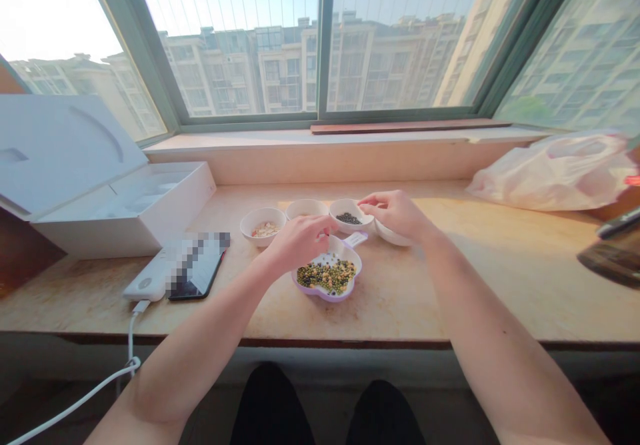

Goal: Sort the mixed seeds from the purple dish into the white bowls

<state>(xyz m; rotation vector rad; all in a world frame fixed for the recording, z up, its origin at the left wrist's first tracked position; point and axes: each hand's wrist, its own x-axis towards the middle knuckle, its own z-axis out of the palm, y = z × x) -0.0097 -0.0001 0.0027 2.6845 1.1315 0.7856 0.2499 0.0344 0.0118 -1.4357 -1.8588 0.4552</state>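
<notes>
A purple-rimmed dish with a handle (327, 293) holds mixed green, black and yellowish beans. Above its far left part is my left hand (303, 242), fingers pinched together; whatever is between the fingertips is too small to make out. My right hand (400, 213) is closed with its fingertips at the right rim of a white bowl of black beans (350, 226). Below that hand, another white bowl (393, 235) is partly covered. A third white bowl (306, 206) stands behind my left hand, its contents mostly hidden. Leftmost is a bowl of pale pieces (263, 228).
An open white box (175, 208) stands at the left, with a white power bank (145, 280), its cable (131, 338) and a phone (197, 278) before it. A plastic bag (555, 172) and a dark glossy object (610, 255) are at the right. Windows rise behind the counter (480, 285).
</notes>
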